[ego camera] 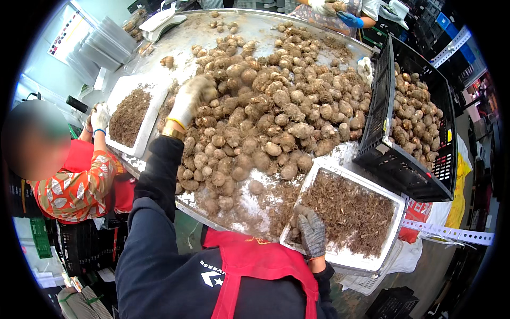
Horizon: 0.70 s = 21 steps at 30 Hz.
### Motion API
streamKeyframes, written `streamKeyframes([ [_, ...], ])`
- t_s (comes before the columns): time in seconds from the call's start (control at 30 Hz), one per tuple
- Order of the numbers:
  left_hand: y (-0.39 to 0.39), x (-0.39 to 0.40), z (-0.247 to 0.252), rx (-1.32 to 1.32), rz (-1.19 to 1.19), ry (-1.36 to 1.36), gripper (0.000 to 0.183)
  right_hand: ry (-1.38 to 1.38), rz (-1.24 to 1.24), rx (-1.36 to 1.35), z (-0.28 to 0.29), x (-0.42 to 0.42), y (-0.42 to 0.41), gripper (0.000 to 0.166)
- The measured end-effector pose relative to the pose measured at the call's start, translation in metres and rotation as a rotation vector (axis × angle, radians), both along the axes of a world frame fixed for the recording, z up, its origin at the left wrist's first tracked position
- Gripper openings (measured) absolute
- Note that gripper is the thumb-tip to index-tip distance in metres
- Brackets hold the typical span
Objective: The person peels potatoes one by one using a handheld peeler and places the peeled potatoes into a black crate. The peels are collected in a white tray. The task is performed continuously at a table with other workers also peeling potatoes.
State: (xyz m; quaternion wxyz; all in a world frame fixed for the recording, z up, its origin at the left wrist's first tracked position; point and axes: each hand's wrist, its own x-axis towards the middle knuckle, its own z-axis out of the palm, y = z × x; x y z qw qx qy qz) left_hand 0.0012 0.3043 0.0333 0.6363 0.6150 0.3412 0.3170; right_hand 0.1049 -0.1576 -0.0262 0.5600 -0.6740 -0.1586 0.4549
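Observation:
My left hand (pixel 195 95), in a white work glove blurred by motion, reaches over the left part of a large heap of small hairy taro corms (pixel 275 107). Whether it grips a corm cannot be made out. Lower down, my right hand (pixel 311 231) wears a grey knit glove, fingers bent, at the near left corner of a white foam tray (pixel 358 261). Brown root fibres (pixel 350 211) fill much of that tray. Brown lumps, possibly corms, show beside the right fingers; a grip on them is not clear. A single corm (pixel 256 187) lies on the dusty tabletop before me.
A black plastic crate (pixel 402 169) holding more corms stands tilted at the right. Another foam tray of fibres (pixel 152 119) is at the left, beside a co-worker's gloved hands (pixel 99 117). Across the metal table (pixel 181 36), another person's gloved hands (pixel 338 12) hold something. A white scale (pixel 162 22) sits at the far left.

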Motion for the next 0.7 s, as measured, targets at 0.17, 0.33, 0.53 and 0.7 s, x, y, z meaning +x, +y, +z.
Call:
streamKeyframes([
  [0.17, -0.031, 0.008, -0.057, 0.732, -0.238, 0.579, 0.031, -0.08, 0.041, -0.001, 0.001, -0.003, 0.004, 0.03],
  [0.33, -0.059, 0.046, -0.065, 0.902, -0.231, 0.98, 0.042, -0.047, 0.056, -0.029, 0.012, -0.005, 0.003, 0.03],
  [0.53, -0.042, 0.064, -0.112, 1.168, 0.05, 1.134, 0.029, -0.036, 0.028, -0.009, 0.008, -0.008, -0.004, 0.032],
  [0.7, -0.059, 0.066, -0.074, 1.099, -0.058, 1.194, 0.036, -0.005, -0.06, 0.035, 0.005, -0.01, -0.007, 0.028],
])
